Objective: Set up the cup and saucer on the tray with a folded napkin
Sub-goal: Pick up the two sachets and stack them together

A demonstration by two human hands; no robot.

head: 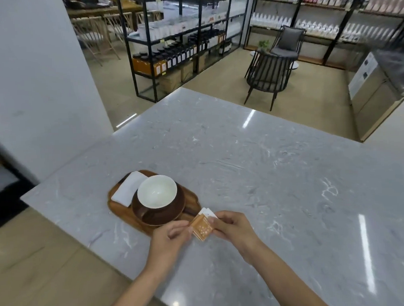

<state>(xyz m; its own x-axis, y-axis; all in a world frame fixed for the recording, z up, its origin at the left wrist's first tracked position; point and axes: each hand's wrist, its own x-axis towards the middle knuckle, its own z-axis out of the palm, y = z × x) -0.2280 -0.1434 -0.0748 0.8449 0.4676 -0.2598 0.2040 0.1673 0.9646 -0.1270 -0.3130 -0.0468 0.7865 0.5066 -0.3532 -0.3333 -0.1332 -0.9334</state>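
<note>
Both hands pinch orange packets beside the tray holding the cup.

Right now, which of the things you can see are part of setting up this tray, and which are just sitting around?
Part of the job:
wooden tray
brown saucer
cup
folded white napkin
orange packets, held between left hand and right hand

Just around:
marble counter
black shelving
dark chair

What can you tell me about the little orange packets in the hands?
The orange packets are small, flat, paper-looking squares with tiny white specks, stacked with white-edged ones showing behind. They are held tilted above the grey marble counter, just past the wooden tray's near corner. The left hand pinches one side and the right hand the other. The print is unreadable.
</note>
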